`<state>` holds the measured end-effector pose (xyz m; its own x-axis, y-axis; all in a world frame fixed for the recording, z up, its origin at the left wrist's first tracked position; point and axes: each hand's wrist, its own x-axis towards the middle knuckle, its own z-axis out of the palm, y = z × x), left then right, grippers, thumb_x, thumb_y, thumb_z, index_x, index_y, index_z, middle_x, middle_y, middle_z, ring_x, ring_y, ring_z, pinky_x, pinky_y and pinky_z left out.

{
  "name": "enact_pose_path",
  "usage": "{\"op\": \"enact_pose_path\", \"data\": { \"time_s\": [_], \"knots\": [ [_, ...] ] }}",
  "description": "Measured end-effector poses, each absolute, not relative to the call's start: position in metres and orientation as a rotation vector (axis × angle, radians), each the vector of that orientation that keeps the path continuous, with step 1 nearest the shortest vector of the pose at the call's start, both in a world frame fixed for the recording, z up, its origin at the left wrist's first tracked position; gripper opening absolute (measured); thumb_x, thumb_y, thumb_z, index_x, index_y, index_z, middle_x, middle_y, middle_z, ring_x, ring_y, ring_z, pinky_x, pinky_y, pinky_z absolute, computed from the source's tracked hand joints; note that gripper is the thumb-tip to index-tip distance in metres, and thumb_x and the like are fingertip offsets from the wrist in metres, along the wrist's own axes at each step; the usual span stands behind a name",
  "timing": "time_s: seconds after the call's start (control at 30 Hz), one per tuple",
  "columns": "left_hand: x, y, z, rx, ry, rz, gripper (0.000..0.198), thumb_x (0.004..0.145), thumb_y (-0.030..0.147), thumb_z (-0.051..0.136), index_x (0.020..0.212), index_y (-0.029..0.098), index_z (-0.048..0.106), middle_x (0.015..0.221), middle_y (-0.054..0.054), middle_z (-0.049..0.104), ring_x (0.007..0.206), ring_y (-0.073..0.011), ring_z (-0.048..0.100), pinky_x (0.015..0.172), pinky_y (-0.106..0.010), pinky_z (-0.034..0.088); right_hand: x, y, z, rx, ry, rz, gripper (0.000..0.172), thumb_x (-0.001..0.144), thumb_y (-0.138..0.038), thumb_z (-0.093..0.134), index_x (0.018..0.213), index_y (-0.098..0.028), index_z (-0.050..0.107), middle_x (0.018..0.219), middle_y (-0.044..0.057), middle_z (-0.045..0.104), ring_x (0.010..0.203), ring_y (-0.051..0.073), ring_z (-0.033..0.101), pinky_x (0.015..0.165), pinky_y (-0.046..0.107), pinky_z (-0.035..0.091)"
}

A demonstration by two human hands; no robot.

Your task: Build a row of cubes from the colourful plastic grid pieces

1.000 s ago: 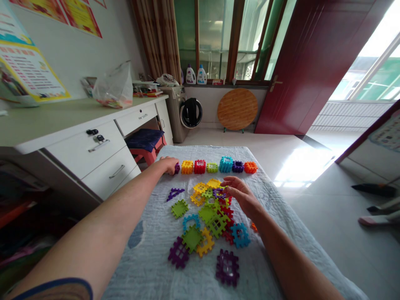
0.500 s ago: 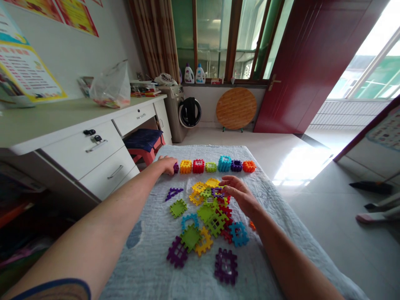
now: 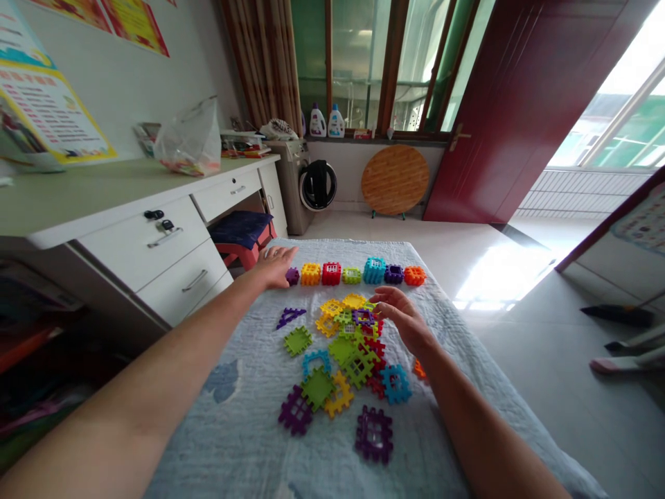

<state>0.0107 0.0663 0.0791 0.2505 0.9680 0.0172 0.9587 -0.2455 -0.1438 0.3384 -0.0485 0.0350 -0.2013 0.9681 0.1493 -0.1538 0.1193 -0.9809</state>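
My left hand (image 3: 277,267) is at the left end of a row of stacked interlocking plastic tiles, beside the purple stack (image 3: 292,276). Its fingers are stretched apart, with the thumb side close to that stack; whether they touch I cannot tell. Rightward in the row stand the yellow stack (image 3: 310,274), red stack (image 3: 331,273), low green stack (image 3: 352,276), tall blue stack (image 3: 375,270), dark purple stack (image 3: 394,274) and orange stack (image 3: 414,276). My right hand (image 3: 402,312) hovers, open and loosely curved, by the right side of the loose tile pile, near a purple frame tile (image 3: 363,317).
Loose green (image 3: 318,388), yellow (image 3: 339,395), blue (image 3: 395,384) and purple tiles (image 3: 375,434) lie on the cloth-covered table (image 3: 233,443). A purple triangle piece (image 3: 290,317) lies left of the pile. A white desk (image 3: 156,201) stands left, with a stool (image 3: 242,232) beside it.
My left hand has loosened from around the purple stack, its fingers now lifted and spread. My right hand has shifted slightly right. The view has tilted a little.
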Motion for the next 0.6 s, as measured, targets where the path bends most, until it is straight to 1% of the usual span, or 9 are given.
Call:
{"op": "enact_pose_path", "data": {
  "time_s": [0.13, 0.23, 0.3, 0.37, 0.43, 0.47, 0.53, 0.6],
  "knots": [
    [0.020, 0.017, 0.086, -2.425, -1.664, -0.156, 0.088, 0.068, 0.036, 0.064, 0.143, 0.015, 0.024, 0.139, -0.015, 0.043, 0.129, -0.0321, 0.034, 0.109, -0.041, 0.019, 0.338, -0.044, 0.034, -0.935, -1.302, 1.265, 0.030, 0.073, -0.027, 0.062, 0.102, -0.022, 0.058, 0.093, 0.003, 0.064, 0.077, 0.015, 0.058, 0.069, 0.031, 0.048],
    [0.035, -0.028, 0.085, -2.529, -1.618, -0.238, 0.073, 0.073, 0.040, 0.059, 0.139, 0.020, 0.034, 0.137, -0.011, 0.047, 0.128, -0.0303, 0.037, 0.109, -0.040, 0.022, 0.339, -0.039, 0.026, -1.017, -1.373, 1.156, 0.029, 0.070, -0.022, 0.057, 0.099, -0.022, 0.058, 0.088, 0.002, 0.065, 0.075, 0.015, 0.058, 0.070, 0.031, 0.048],
    [0.044, -0.053, 0.082, -2.605, -1.601, -0.298, 0.063, 0.076, 0.037, 0.057, 0.135, 0.023, 0.041, 0.134, -0.008, 0.051, 0.126, -0.0293, 0.039, 0.109, -0.041, 0.023, 0.340, -0.037, 0.021, -1.113, -1.497, 1.015, 0.025, 0.071, -0.021, 0.055, 0.094, -0.022, 0.061, 0.086, 0.002, 0.065, 0.076, 0.016, 0.058, 0.073, 0.033, 0.048],
    [0.052, -0.071, 0.076, -2.669, -1.586, -0.357, 0.059, 0.075, 0.034, 0.058, 0.132, 0.024, 0.045, 0.131, -0.007, 0.053, 0.124, -0.0282, 0.042, 0.108, -0.041, 0.026, 0.340, -0.037, 0.018, -1.194, -1.683, 0.827, 0.020, 0.072, -0.020, 0.054, 0.090, -0.022, 0.063, 0.086, 0.003, 0.066, 0.080, 0.018, 0.058, 0.078, 0.037, 0.047],
    [0.056, -0.080, 0.068, -2.686, -1.599, -0.413, 0.056, 0.075, 0.031, 0.059, 0.129, 0.023, 0.048, 0.128, -0.008, 0.055, 0.122, -0.0272, 0.044, 0.106, -0.040, 0.029, 0.339, -0.039, 0.018, -1.213, -1.876, 0.640, 0.020, 0.072, -0.020, 0.056, 0.090, -0.023, 0.065, 0.093, 0.004, 0.066, 0.091, 0.021, 0.057, 0.087, 0.041, 0.044],
    [0.058, -0.081, 0.063, -2.681, -1.615, -0.442, 0.054, 0.075, 0.030, 0.059, 0.128, 0.022, 0.050, 0.127, -0.008, 0.056, 0.120, -0.0269, 0.046, 0.105, -0.040, 0.031, 0.338, -0.040, 0.018, -1.204, -1.953, 0.565, 0.023, 0.073, -0.020, 0.057, 0.094, -0.023, 0.065, 0.098, 0.005, 0.066, 0.097, 0.023, 0.056, 0.091, 0.043, 0.042],
    [0.058, -0.081, 0.051, -2.650, -1.656, -0.510, 0.050, 0.075, 0.029, 0.059, 0.124, 0.021, 0.053, 0.125, -0.009, 0.057, 0.117, -0.0265, 0.048, 0.104, -0.039, 0.034, 0.334, -0.042, 0.019, -1.189, -2.059, 0.470, 0.031, 0.075, -0.021, 0.058, 0.105, -0.023, 0.063, 0.112, 0.007, 0.064, 0.110, 0.026, 0.051, 0.098, 0.045, 0.037],
    [0.057, -0.078, 0.040, -2.602, -1.699, -0.581, 0.045, 0.075, 0.028, 0.060, 0.120, 0.021, 0.055, 0.123, -0.010, 0.057, 0.115, -0.0268, 0.049, 0.103, -0.040, 0.036, 0.328, -0.042, 0.019, -1.215, -2.125, 0.434, 0.039, 0.078, -0.024, 0.057, 0.117, -0.022, 0.059, 0.124, 0.010, 0.058, 0.120, 0.028, 0.045, 0.102, 0.048, 0.032]
  ]
}}
